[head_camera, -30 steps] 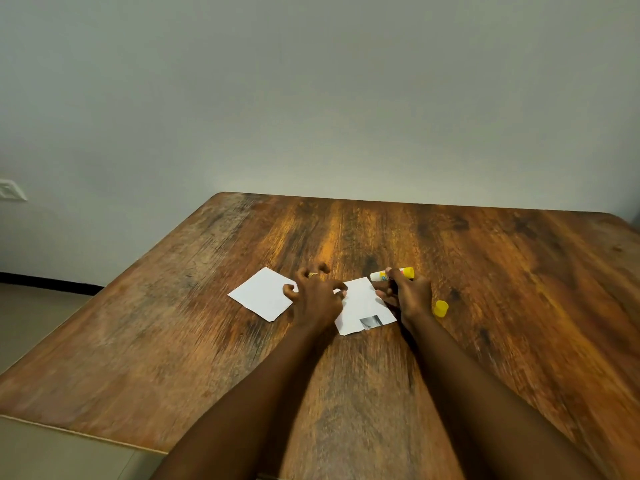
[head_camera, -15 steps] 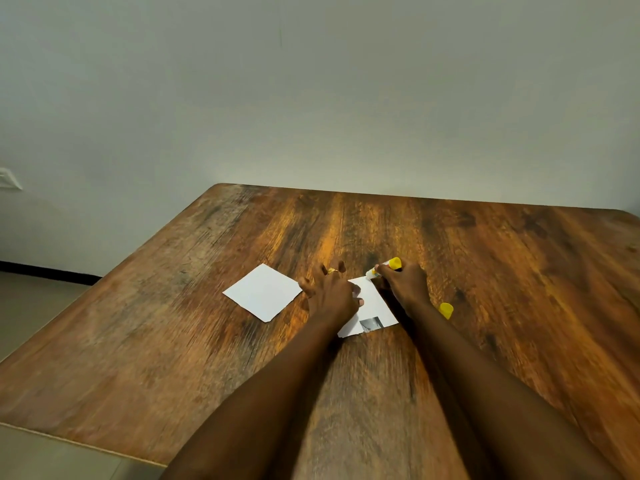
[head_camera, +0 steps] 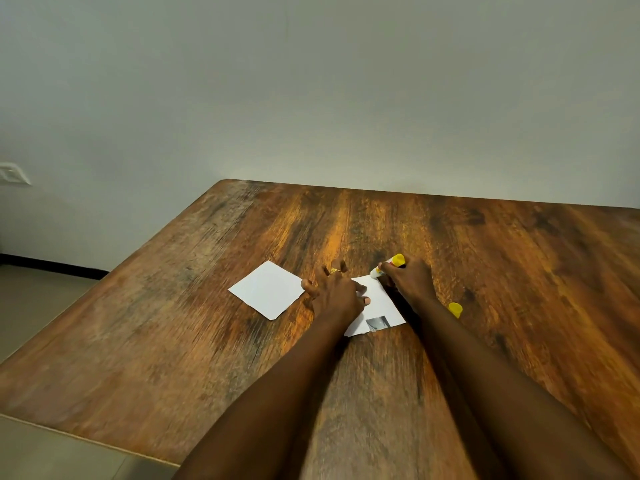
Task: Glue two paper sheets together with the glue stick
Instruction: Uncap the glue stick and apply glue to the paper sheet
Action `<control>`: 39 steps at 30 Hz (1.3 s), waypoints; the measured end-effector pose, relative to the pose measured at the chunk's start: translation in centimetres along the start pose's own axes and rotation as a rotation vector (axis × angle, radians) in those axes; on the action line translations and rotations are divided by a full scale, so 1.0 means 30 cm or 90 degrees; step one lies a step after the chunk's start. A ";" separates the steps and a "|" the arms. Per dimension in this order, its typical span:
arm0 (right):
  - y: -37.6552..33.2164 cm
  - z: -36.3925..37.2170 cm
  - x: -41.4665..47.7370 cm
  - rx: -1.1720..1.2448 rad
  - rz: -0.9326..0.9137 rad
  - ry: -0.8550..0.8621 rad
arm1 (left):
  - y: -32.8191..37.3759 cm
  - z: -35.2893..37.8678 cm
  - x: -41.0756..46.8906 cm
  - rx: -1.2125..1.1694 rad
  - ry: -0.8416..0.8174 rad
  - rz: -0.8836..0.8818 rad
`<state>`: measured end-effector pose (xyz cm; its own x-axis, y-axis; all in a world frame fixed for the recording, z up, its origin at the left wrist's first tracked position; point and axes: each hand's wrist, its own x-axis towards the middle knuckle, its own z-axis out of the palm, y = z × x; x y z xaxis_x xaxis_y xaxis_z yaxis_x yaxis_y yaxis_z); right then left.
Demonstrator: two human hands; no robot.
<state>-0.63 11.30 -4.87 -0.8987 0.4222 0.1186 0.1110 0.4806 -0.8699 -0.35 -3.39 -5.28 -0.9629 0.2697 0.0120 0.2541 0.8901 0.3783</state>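
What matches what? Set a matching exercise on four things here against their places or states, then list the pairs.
1. plain white paper square
2. white paper sheet with a grey printed patch
3. white glue stick with a yellow end
4. small yellow cap

A. gripped by the right hand
B. left of the left hand
C. loose on the brown wooden table beside the right forearm
D. pressed down by the left hand

Pairs: 1-B, 2-D, 3-A, 4-C

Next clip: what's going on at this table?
A person is gluing paper. The left hand presses down on a printed sheet on the wooden table, while the right hand grips an uncapped glue stick with its tip at the sheet's far corner. A blank sheet lies apart to the left; the yellow cap lies to the right.
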 end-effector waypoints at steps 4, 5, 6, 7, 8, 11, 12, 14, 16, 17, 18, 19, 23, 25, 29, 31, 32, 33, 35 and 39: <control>-0.011 -0.001 -0.001 -0.013 -0.004 -0.004 | 0.002 -0.003 -0.002 -0.005 0.001 -0.009; -0.014 -0.002 -0.001 -0.014 -0.005 -0.004 | 0.002 -0.004 -0.002 -0.002 0.001 -0.010; -0.016 -0.004 -0.002 -0.014 -0.006 -0.003 | 0.003 -0.004 -0.002 0.000 0.003 -0.010; -0.018 -0.006 -0.005 -0.015 -0.006 -0.001 | 0.004 -0.005 -0.003 0.001 0.003 -0.011; -0.021 -0.008 -0.007 -0.017 -0.008 0.002 | 0.004 -0.005 -0.002 0.000 0.002 -0.012; -0.027 -0.014 -0.015 -0.035 -0.010 0.005 | 0.006 -0.006 -0.002 -0.011 -0.012 -0.022; -0.029 -0.016 -0.017 -0.042 -0.009 0.004 | 0.008 -0.006 -0.002 -0.011 -0.014 -0.024; -0.031 -0.022 -0.022 -0.054 -0.009 0.000 | 0.010 -0.007 -0.003 -0.015 -0.011 -0.027; -0.031 -0.029 -0.029 -0.060 -0.011 -0.003 | 0.011 -0.008 -0.003 -0.010 -0.007 -0.025; -0.030 -0.033 -0.032 -0.061 -0.011 -0.004 | 0.012 -0.009 -0.004 -0.003 -0.006 -0.022; -0.030 -0.036 -0.036 -0.061 -0.008 -0.005 | 0.013 -0.010 -0.005 0.000 -0.005 -0.020; -0.030 -0.039 -0.042 -0.061 -0.004 -0.006 | 0.013 -0.010 -0.006 -0.001 -0.003 -0.019; -0.036 -0.050 -0.065 -0.069 0.001 -0.012 | 0.015 -0.010 -0.009 -0.011 -0.003 -0.022; -0.037 -0.057 -0.078 -0.071 -0.004 -0.009 | 0.017 -0.011 -0.009 -0.005 -0.004 -0.022; -0.034 -0.075 -0.103 -0.080 -0.008 -0.010 | 0.019 -0.011 -0.005 0.008 -0.002 -0.023; -0.030 -0.082 -0.112 -0.077 0.000 -0.008 | 0.020 -0.009 -0.006 0.007 -0.003 -0.024; -0.029 -0.087 -0.120 -0.078 0.003 -0.007 | 0.020 -0.009 -0.008 0.008 -0.002 -0.023; -0.028 -0.092 -0.126 -0.079 0.005 -0.007 | 0.021 -0.009 -0.009 0.011 0.000 -0.022; -0.026 -0.102 -0.139 -0.082 0.008 -0.009 | 0.023 -0.010 -0.013 0.015 0.001 -0.019; -0.034 -0.123 -0.169 -0.101 0.012 -0.008 | 0.027 -0.016 -0.018 0.003 -0.001 -0.019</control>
<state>5.36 11.51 -2.81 -0.9012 0.4227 0.0957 0.1924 0.5881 -0.7855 0.32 -2.98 -4.52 -0.9700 0.2432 -0.0015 0.2249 0.8994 0.3747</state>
